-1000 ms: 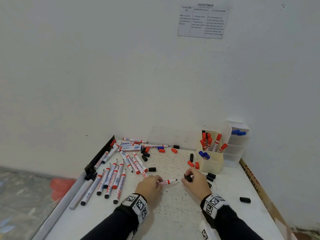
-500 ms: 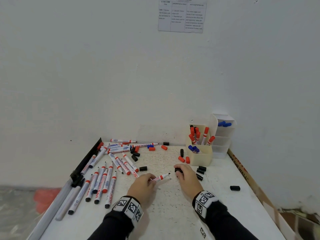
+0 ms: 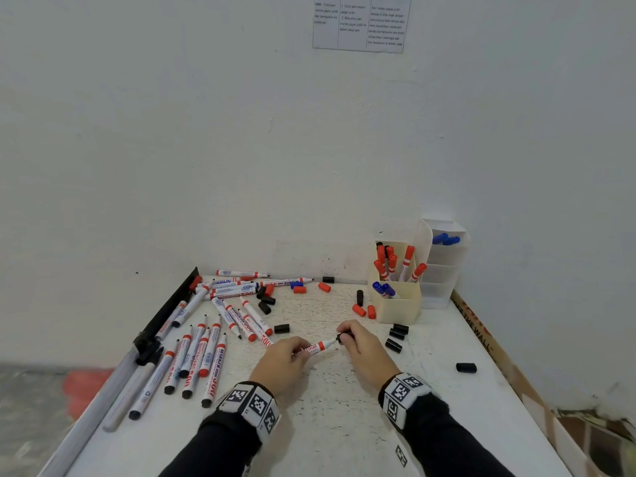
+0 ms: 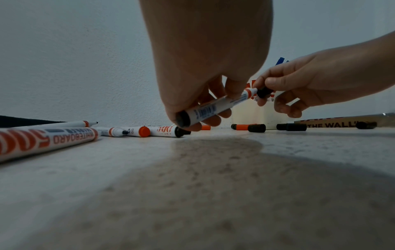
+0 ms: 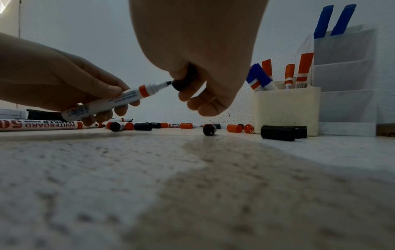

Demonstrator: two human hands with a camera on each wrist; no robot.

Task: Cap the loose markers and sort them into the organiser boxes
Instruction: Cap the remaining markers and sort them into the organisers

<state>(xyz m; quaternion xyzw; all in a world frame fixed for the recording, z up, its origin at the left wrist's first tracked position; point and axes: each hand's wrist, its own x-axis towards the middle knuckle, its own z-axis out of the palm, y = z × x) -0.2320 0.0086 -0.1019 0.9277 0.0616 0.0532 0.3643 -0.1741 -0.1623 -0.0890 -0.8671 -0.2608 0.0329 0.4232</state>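
My left hand [image 3: 284,361] grips an uncapped white marker [image 3: 318,347] with an orange band, its black tip pointing right. My right hand [image 3: 361,344] pinches a black cap [image 3: 344,337] right at that tip; in the right wrist view the marker [image 5: 119,99] tip just meets the cap [image 5: 184,79] mouth. In the left wrist view the marker [image 4: 213,108] slants up toward the cap [image 4: 264,92]. The cream organiser box [image 3: 399,306] at the back right holds red and blue capped markers. A white tiered box [image 3: 444,266] behind it holds blue ones.
Several uncapped markers [image 3: 203,356] lie in rows and a heap on the left of the white table [image 3: 327,425]. Loose black caps [image 3: 395,335] and red caps [image 3: 363,310] are scattered near the cream box. One black cap [image 3: 466,367] lies apart at right. A black rail [image 3: 165,315] edges the left side.
My right hand picked up a black cap and brought it leftward to the marker's tip. My left hand lifted the marker slightly and angled it toward the cap.
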